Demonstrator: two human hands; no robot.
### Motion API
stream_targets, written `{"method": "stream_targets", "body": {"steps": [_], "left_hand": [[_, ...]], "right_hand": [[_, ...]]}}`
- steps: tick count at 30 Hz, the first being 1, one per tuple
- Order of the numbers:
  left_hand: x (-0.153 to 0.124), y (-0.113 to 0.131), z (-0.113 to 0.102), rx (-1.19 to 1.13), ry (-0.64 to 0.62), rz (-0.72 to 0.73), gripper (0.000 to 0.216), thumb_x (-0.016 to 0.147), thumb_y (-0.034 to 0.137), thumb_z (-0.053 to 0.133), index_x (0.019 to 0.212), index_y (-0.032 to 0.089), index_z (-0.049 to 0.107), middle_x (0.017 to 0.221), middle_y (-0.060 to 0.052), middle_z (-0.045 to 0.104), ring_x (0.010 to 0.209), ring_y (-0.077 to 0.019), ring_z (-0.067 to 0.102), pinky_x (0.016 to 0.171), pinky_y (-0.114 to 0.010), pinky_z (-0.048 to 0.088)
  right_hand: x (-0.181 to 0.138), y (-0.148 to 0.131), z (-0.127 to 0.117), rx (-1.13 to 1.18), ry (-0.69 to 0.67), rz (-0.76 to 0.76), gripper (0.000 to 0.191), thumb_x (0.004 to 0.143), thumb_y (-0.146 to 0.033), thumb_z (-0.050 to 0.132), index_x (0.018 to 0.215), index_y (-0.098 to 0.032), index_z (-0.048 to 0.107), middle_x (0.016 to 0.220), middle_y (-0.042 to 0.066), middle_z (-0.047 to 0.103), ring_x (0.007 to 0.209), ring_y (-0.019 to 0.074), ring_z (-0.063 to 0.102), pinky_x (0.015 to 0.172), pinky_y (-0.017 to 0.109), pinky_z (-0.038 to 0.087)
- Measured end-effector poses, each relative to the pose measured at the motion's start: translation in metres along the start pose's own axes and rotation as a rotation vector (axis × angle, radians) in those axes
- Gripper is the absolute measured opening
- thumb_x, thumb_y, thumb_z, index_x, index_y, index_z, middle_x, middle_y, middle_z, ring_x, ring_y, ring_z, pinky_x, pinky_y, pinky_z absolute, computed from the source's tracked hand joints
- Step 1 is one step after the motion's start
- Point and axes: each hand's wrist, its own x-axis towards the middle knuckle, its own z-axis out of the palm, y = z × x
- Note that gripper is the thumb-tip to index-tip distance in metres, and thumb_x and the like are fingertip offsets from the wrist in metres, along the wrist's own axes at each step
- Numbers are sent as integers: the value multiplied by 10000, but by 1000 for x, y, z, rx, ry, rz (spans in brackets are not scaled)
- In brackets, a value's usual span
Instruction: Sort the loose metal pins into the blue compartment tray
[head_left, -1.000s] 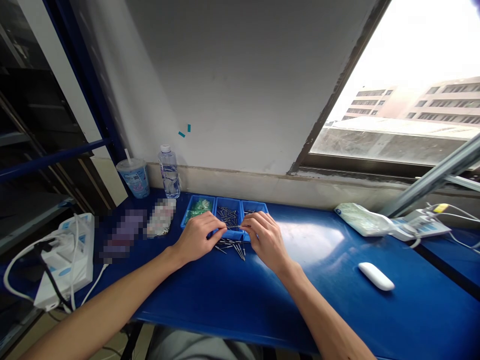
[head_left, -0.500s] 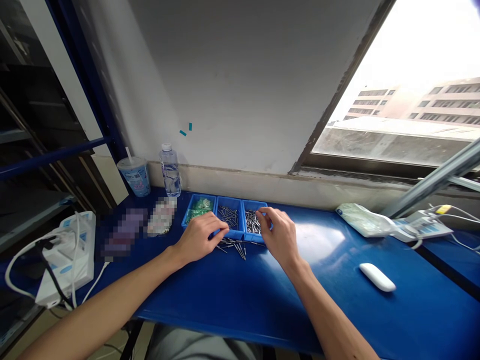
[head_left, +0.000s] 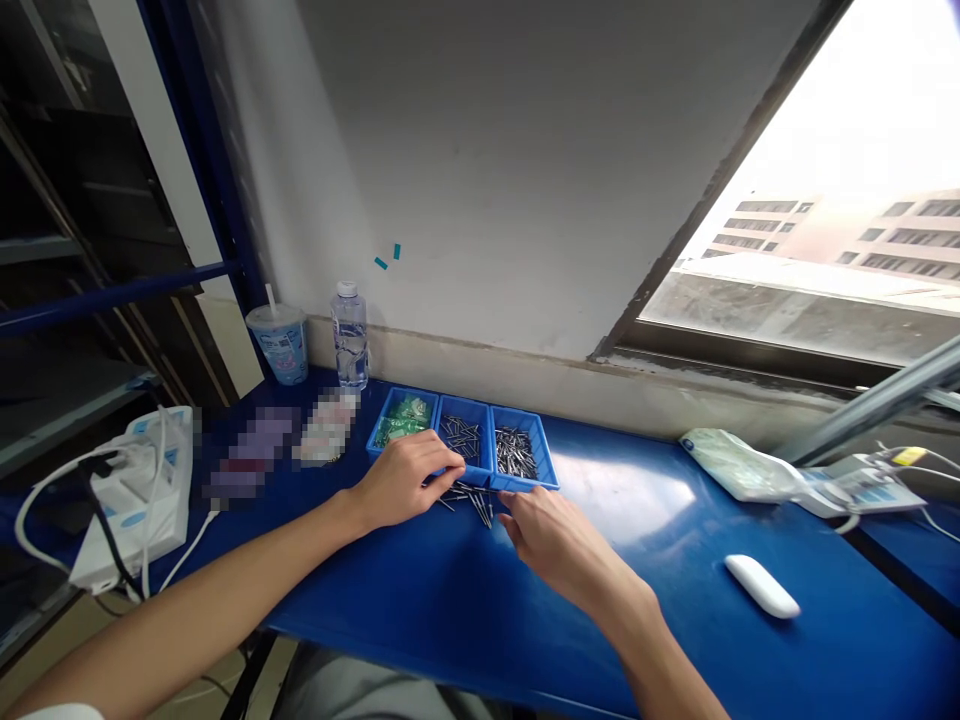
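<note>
Three blue bins stand side by side on the blue table. The left bin (head_left: 373, 440) holds green and clear small parts. Thin dark metal pins (head_left: 461, 438) lie in the middle bin, and shinier metal pins (head_left: 516, 455) fill the right one. In front of the bins is a loose pile of pins (head_left: 480, 505) on the table. My left hand (head_left: 411, 480) is closed in a pinch by the middle bin's front edge; what it holds is too small to make out. My right hand (head_left: 551, 535) reaches the pile's right side, forefinger stretched out and thumb apart.
A cup with a straw (head_left: 281, 345) and a water bottle (head_left: 350, 340) stand at the back left. Power strips lie at the left (head_left: 169, 500) and right (head_left: 874, 485). A white case (head_left: 763, 586) and a plastic packet (head_left: 739, 465) are to the right.
My right hand has moved from over the right bin down toward the pile of pins, and its fingers have parted. My left hand stays pinched by the bins. The view has shifted slightly.
</note>
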Motion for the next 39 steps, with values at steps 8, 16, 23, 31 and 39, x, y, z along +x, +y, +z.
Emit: {"method": "stream_targets", "body": {"steps": [8,16,23,31,39], "left_hand": [[2,0,-1,-7,-11,-6,154,1058,237,586,1000,176,716,917,-40,770,857,-194,667,788,-326,525],[2,0,-2,2,-7,-3,163,1062,246,581,1006,175,716,926,-41,769,860,-192,667,790,-330,525],[2,0,-2,2,-6,4,165,1063,240,578,997,175,716,931,-46,772,879,-196,673,804,-333,532],[2,2,-2,8,-9,17,165,1058,240,586,986,169,717,932,-44,777,874,-196,675,803,-329,530],[2,5,-3,4,-83,-7,193,1069,275,570,1085,178,736,1023,-58,791,932,-212,688,854,-361,530]], "right_hand": [[5,5,-2,-90,-101,113,143,1024,-180,611,932,-171,720,917,102,778,782,250,748,538,293,272],[5,11,-5,-59,-111,115,131,1034,-168,591,1042,-177,722,916,84,770,795,247,745,542,301,256],[6,11,-7,-46,-162,95,164,941,-73,660,1051,-182,717,1035,87,766,944,258,739,590,285,280],[7,9,-8,134,-95,-29,162,811,-42,615,847,-180,690,764,18,720,683,159,640,584,265,312],[19,5,-1,893,273,-320,39,892,-213,586,918,-203,614,681,-26,660,541,107,567,539,224,441]]}}
